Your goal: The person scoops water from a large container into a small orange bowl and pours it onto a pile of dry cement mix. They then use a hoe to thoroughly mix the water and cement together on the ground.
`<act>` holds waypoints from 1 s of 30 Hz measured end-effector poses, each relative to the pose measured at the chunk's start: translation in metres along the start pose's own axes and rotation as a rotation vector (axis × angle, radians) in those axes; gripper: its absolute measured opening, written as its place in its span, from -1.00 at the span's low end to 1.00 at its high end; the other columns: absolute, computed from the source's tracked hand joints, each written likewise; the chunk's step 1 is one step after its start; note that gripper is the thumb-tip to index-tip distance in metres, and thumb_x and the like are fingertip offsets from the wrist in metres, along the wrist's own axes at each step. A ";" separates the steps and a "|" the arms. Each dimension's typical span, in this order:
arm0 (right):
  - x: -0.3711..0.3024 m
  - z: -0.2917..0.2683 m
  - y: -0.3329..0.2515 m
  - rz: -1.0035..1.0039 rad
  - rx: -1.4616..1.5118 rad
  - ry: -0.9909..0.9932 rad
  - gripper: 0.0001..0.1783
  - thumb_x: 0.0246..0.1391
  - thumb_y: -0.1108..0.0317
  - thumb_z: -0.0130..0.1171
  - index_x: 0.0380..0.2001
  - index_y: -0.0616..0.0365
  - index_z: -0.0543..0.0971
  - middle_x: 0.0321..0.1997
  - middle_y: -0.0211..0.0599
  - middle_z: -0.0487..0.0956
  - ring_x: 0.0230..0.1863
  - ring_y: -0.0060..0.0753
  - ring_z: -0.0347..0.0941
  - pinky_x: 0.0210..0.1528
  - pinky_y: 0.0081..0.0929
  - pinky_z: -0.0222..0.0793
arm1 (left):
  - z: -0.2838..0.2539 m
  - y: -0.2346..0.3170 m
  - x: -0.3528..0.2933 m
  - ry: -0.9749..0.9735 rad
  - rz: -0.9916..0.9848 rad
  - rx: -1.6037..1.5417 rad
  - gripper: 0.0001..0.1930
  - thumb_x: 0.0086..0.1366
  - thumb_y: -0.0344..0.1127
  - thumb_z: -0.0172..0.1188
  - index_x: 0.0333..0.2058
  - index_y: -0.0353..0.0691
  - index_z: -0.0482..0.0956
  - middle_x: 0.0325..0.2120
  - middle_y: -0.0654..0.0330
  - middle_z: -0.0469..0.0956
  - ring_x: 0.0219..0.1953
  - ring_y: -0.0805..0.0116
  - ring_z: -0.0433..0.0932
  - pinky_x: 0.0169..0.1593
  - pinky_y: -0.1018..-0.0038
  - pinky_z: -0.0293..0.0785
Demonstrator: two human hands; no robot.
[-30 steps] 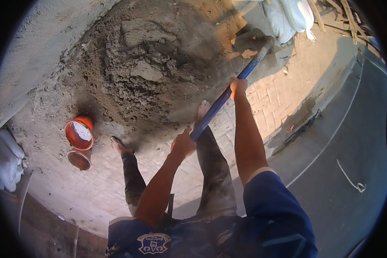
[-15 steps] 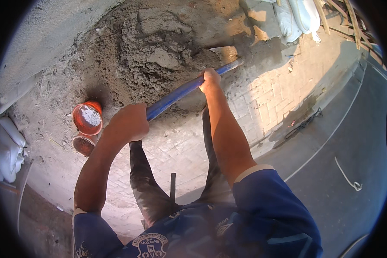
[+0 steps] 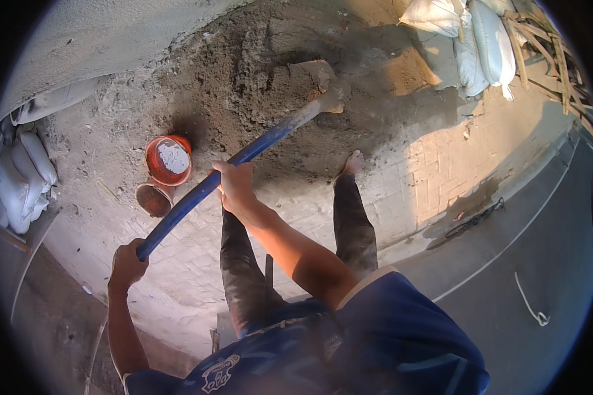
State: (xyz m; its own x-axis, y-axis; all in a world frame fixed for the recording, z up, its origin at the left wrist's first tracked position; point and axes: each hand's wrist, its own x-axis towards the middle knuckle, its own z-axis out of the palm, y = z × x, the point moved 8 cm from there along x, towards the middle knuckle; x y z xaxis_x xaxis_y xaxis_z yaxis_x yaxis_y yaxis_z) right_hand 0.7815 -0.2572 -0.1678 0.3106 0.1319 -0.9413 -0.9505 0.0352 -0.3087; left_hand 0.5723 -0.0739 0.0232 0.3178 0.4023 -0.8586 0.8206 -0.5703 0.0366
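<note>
A hoe with a long blue handle slants from lower left to upper right in front of me. My left hand is closed round the handle's near end. Farther up the shaft, my right hand grips it with the fingers wrapped round. The hoe's blade lies at the right side of a heap of wet grey mortar, and its lower edge is hidden in the mix.
An orange-red bucket with white residue stands left of the handle, a second bucket touching it. White sacks lie at far left, more sacks and wooden planks at far right. My bare foot is near the mortar.
The hoe has been drawn back toward the lower left. My left hand moved down and left with the handle end; my right hand came left and nearer. The blade shifted slightly left.
</note>
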 end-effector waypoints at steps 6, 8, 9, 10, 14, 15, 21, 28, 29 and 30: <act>-0.115 -0.041 0.025 -0.083 -0.275 -0.057 -0.45 0.02 0.56 0.26 -0.06 0.31 0.13 -0.35 -0.26 0.53 -0.38 -0.44 0.55 -0.25 -0.49 0.50 | 0.147 -0.058 -0.060 0.050 0.047 -0.193 -0.68 -0.02 -0.49 0.22 -0.21 -0.12 0.54 -0.67 0.00 0.53 -0.56 -0.05 0.57 -0.43 0.17 0.47; -0.121 -0.057 0.026 -0.108 -0.188 -0.114 -0.47 0.03 0.57 0.25 -0.07 0.30 0.14 -0.36 -0.25 0.52 -0.39 -0.43 0.56 -0.28 -0.49 0.51 | 0.176 -0.045 -0.087 0.063 0.008 -0.283 -0.71 -0.04 -0.49 0.23 -0.26 -0.12 0.55 -0.69 0.02 0.52 -0.58 -0.03 0.57 -0.45 0.19 0.46; -0.120 -0.059 0.025 -0.115 -0.140 -0.152 -0.47 0.03 0.57 0.25 -0.07 0.29 0.14 -0.36 -0.24 0.52 -0.40 -0.42 0.56 -0.29 -0.48 0.51 | 0.183 -0.039 -0.098 0.078 -0.005 -0.278 -0.72 -0.02 -0.46 0.26 -0.25 -0.13 0.56 -0.66 0.00 0.56 -0.54 -0.03 0.60 -0.41 0.16 0.49; -0.104 -0.059 0.025 -0.062 -0.164 -0.160 -0.45 0.03 0.58 0.24 -0.03 0.29 0.13 -0.40 -0.24 0.50 -0.45 -0.39 0.56 -0.38 -0.47 0.52 | 0.194 -0.033 -0.099 0.059 -0.056 -0.313 -0.72 0.00 -0.43 0.27 -0.23 -0.13 0.57 -0.62 -0.03 0.58 -0.49 -0.04 0.62 -0.37 0.15 0.51; 0.085 -0.078 0.018 0.132 -0.184 -0.117 -0.87 0.09 0.50 0.23 -0.38 0.28 0.46 -0.55 -0.25 0.44 -0.65 -0.32 0.44 -0.62 -0.39 0.37 | 0.213 0.064 -0.022 0.074 -0.127 -0.359 -0.68 0.08 -0.32 0.27 -0.14 -0.13 0.58 -0.46 -0.08 0.63 -0.33 -0.11 0.64 -0.20 0.11 0.55; 0.101 -0.083 0.008 0.083 -0.213 -0.045 -0.85 0.08 0.49 0.23 -0.38 0.27 0.44 -0.56 -0.27 0.42 -0.69 -0.34 0.39 -0.66 -0.37 0.34 | 0.225 0.084 -0.002 0.068 -0.135 -0.351 -0.68 0.10 -0.31 0.26 -0.12 -0.13 0.58 -0.43 -0.07 0.64 -0.30 -0.12 0.64 -0.17 0.10 0.56; 0.067 -0.108 -0.063 -0.231 -0.593 0.157 -0.76 0.00 0.49 0.19 -0.33 0.22 0.32 -0.58 -0.31 0.38 -0.75 -0.42 0.34 -0.75 -0.40 0.25 | 0.314 0.152 0.006 0.054 -0.141 -0.670 -0.68 0.08 -0.38 0.26 -0.12 -0.10 0.56 -0.44 -0.07 0.63 -0.32 -0.14 0.63 -0.22 0.09 0.54; 0.102 -0.081 -0.173 -0.547 -0.610 0.122 -0.78 -0.03 0.58 0.10 -0.28 0.24 0.33 -0.60 -0.31 0.37 -0.77 -0.41 0.33 -0.74 -0.38 0.26 | 0.312 0.241 0.070 0.014 -0.069 -0.872 -0.67 0.11 -0.37 0.18 -0.10 -0.19 0.52 -0.44 -0.15 0.61 -0.30 -0.16 0.62 -0.21 0.10 0.53; 0.118 -0.092 -0.159 -0.445 -0.779 0.153 -0.73 -0.04 0.52 0.11 -0.23 0.30 0.36 -0.53 -0.15 0.46 -0.70 -0.30 0.43 -0.67 -0.32 0.35 | 0.321 0.250 0.059 -0.056 -0.096 -0.908 -0.65 0.10 -0.36 0.16 -0.09 -0.22 0.51 -0.42 -0.17 0.61 -0.28 -0.16 0.62 -0.19 0.10 0.53; 0.140 -0.111 -0.132 -0.339 -0.945 0.184 -0.66 -0.06 0.46 0.13 -0.18 0.37 0.38 -0.47 0.01 0.54 -0.63 -0.19 0.53 -0.59 -0.26 0.43 | 0.331 0.258 0.045 -0.125 -0.121 -0.943 -0.64 0.10 -0.36 0.15 -0.08 -0.25 0.51 -0.41 -0.19 0.61 -0.26 -0.16 0.62 -0.17 0.11 0.53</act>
State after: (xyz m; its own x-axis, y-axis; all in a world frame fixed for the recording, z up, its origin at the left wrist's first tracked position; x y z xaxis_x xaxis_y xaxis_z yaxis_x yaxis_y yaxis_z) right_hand 0.9515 -0.3531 -0.2735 0.6343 0.1037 -0.7661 -0.4421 -0.7643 -0.4695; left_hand 0.6411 -0.4399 -0.1752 0.1972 0.3103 -0.9300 0.9067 0.3031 0.2934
